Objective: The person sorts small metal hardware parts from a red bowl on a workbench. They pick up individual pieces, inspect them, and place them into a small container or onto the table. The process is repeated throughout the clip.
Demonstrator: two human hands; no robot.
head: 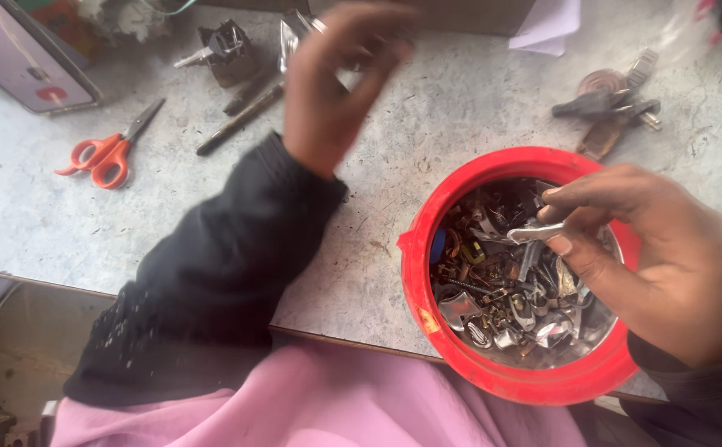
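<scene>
A red round bowl [427, 273] full of several small metal parts stands at the table's front edge on the right. Over it, my right hand [650, 257] pinches a small silvery metal piece [534, 234] between thumb and fingers. My left hand [336, 79], in a black sleeve, reaches toward the back of the table. It is blurred, its fingers curled near some shiny metal bits [290, 37]; whether it holds anything is unclear.
Orange-handled scissors [104, 153] lie at the left. A dark pen-like tool [237, 122] and a small metal device [224, 50] lie near my left hand. Dark metal tools [609, 108] sit at the back right. Pink cloth [319, 397] covers my lap below the table edge.
</scene>
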